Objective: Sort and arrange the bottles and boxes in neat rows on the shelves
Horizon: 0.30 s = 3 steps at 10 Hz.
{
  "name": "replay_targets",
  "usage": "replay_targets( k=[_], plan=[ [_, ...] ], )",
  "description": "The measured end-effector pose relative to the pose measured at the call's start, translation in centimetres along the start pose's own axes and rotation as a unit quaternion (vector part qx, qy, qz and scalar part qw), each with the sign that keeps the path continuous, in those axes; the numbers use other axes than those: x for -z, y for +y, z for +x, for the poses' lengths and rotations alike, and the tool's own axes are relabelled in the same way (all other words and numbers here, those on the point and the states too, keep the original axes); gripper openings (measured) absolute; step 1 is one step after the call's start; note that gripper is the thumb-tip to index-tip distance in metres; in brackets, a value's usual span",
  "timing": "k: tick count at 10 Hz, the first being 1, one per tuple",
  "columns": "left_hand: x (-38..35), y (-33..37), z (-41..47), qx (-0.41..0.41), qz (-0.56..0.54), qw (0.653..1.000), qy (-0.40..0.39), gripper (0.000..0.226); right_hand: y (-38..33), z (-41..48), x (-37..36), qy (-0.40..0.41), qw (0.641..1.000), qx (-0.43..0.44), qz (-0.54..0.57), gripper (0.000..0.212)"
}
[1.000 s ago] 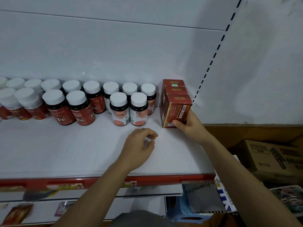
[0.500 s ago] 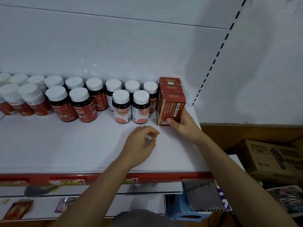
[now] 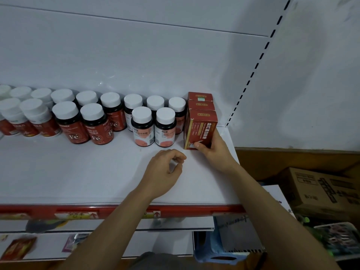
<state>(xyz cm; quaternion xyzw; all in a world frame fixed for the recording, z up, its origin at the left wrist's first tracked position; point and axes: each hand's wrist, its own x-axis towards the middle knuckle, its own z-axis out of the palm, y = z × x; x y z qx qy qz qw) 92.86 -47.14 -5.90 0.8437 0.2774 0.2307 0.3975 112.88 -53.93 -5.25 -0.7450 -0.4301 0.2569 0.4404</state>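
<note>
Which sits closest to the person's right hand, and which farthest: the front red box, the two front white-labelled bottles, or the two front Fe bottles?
From the right hand, in the head view:
1. front red box, gripped by that hand, at the far right.
2. white-labelled bottles, just left of the box.
3. Fe bottles, farther left again.

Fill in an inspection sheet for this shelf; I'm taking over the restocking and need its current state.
Surface: white shelf, red front strip.
Job's things: white-capped bottles in two rows along the back; three red boxes in a file at the right end.
Clutter: nothing seen.
Grippers: right hand grips the front red box; left hand rests on the shelf, loosely curled, holding nothing.
Cables: nothing seen.
Surroundings: cardboard carton lower right; packet on a lower shelf.
</note>
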Motion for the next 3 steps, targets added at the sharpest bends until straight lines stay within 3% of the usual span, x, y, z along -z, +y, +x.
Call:
replay_targets(
  k=[3],
  plan=[
    [-0.29,0.14,0.31,0.006,0.016,1.000,-0.006,0.023,-0.23,-0.70,0.86,0.020,1.000,-0.007,0.016,0.082]
  ],
)
